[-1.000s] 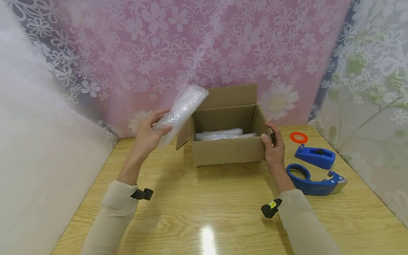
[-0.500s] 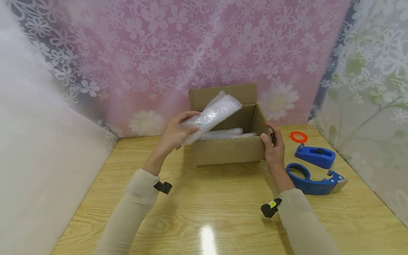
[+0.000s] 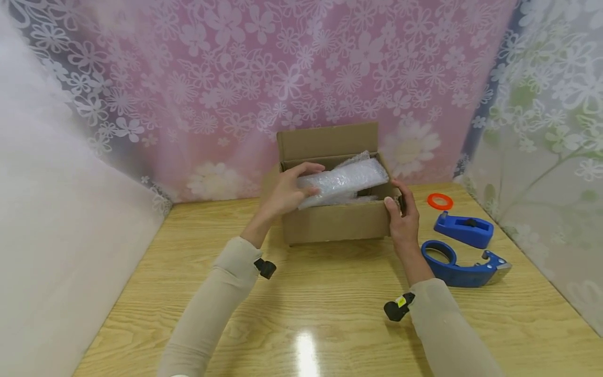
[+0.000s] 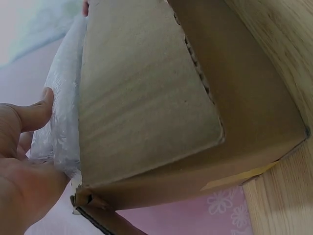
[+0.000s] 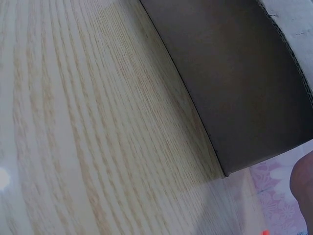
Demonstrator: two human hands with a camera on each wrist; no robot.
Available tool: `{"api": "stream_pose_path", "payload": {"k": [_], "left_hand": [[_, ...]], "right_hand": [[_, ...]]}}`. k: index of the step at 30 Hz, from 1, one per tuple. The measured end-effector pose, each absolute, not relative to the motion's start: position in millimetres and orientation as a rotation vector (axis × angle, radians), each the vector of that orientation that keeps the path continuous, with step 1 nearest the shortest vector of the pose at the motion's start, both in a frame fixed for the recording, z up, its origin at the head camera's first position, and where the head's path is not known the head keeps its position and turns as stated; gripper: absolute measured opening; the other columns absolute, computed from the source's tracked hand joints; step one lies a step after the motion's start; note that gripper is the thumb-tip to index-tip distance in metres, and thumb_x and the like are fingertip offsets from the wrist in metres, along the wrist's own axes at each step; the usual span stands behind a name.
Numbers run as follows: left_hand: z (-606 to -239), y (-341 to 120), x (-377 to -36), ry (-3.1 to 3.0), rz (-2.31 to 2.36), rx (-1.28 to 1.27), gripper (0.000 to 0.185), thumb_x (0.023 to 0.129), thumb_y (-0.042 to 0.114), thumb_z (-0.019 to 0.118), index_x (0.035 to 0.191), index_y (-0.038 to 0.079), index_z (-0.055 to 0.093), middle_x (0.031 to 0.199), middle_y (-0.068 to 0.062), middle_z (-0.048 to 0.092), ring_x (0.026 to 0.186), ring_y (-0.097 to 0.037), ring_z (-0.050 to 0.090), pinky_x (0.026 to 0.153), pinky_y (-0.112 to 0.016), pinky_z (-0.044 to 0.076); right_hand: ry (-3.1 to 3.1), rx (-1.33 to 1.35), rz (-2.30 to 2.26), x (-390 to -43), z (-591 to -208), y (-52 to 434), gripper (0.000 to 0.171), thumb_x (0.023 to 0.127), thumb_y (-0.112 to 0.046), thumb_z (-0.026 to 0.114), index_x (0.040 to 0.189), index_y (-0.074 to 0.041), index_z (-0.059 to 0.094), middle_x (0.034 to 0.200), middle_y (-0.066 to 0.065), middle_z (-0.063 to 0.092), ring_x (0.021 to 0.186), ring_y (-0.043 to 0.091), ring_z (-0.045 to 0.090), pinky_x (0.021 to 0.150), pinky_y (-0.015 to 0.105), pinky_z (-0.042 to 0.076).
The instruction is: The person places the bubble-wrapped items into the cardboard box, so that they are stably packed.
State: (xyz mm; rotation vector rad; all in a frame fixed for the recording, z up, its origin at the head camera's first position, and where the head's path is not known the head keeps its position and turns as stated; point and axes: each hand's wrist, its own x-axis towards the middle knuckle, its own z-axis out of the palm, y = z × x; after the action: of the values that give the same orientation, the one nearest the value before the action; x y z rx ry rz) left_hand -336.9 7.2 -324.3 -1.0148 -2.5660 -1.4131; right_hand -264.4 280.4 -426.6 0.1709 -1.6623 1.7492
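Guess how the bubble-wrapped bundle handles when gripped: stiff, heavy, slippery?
The bubble-wrapped bundle probably is light: the left hand alone holds it by one end. It stays straight past the grip, so likely stiff inside. The glossy film may slip.

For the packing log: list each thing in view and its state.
cardboard box: open, flaps up, upright on table.
bubble-wrap bundle: gripped, tilted over the box opening.
left hand: grips the bundle.
right hand: holds the box's right corner.
tape gun: lying idle.
tape dispenser: untouched.
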Motion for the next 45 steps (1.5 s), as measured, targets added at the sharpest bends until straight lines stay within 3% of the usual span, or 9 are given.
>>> {"api": "stream_pose_path", "payload": {"k": [6,12,19,27,37,45], "left_hand": [[-325,10,-338,-2.588,-1.367,-1.020,0.043,0.096,0.014,0.077,0.136,0.024,0.068,0.141,0.005,0.065,0.136,-0.018,0.054,0.106,-0.041,0.048],[-329,10,-342,-2.605,-1.356,-1.004,0.042,0.096,0.015,0.076,0.136,0.025,0.068,0.142,0.003,0.064,0.107,-0.018,0.059,0.088,-0.036,0.048],[-334,14,-347,-2.631,-1.298,-0.973,0.042,0.095,0.009,0.076,0.134,0.024,0.069,0.139,0.003,0.066,0.122,-0.018,0.061,0.088,-0.034,0.050],[-339,21,-350,-2.690,-1.147,-1.005,0.039,0.097,0.007,0.073,0.134,0.019,0.069,0.138,-0.002,0.067,0.129,-0.023,0.059,0.100,-0.038,0.050],[-346,28,-347,-2.665,-0.900,-0.999,0.038,0.099,0.003,0.069,0.136,0.012,0.069,0.140,-0.007,0.066,0.143,-0.030,0.048,0.121,-0.043,0.037],[-355,32,-345,-2.571,-0.664,-0.870,0.029,0.105,0.012,0.061,0.131,0.006,0.072,0.140,-0.012,0.066,0.141,-0.032,0.051,0.123,-0.045,0.031]], "right_hand": [[-1.672,0.163,1.750,-265,-427,278,0.046,0.102,-0.005,0.059,0.147,0.000,0.052,0.157,0.016,0.047,0.146,0.013,0.039,0.118,0.028,0.031],[-1.668,0.159,1.743,-264,-425,276,0.045,0.102,-0.006,0.060,0.146,0.000,0.052,0.155,0.011,0.050,0.146,0.014,0.039,0.117,0.028,0.031],[-1.639,0.163,1.765,-262,-426,275,0.045,0.102,-0.004,0.059,0.146,0.002,0.052,0.156,0.016,0.048,0.142,0.012,0.042,0.114,0.024,0.033],[-1.639,0.143,1.764,-259,-425,275,0.046,0.102,-0.005,0.059,0.147,0.000,0.052,0.156,0.005,0.050,0.138,0.011,0.043,0.109,0.024,0.035],[-1.626,0.166,1.761,-276,-448,287,0.045,0.103,-0.005,0.059,0.148,-0.008,0.055,0.160,0.012,0.044,0.144,0.014,0.039,0.113,0.023,0.033],[-1.628,0.167,1.783,-273,-444,285,0.046,0.103,-0.004,0.059,0.149,-0.006,0.054,0.159,0.008,0.047,0.135,0.012,0.042,0.108,0.020,0.036]]}}
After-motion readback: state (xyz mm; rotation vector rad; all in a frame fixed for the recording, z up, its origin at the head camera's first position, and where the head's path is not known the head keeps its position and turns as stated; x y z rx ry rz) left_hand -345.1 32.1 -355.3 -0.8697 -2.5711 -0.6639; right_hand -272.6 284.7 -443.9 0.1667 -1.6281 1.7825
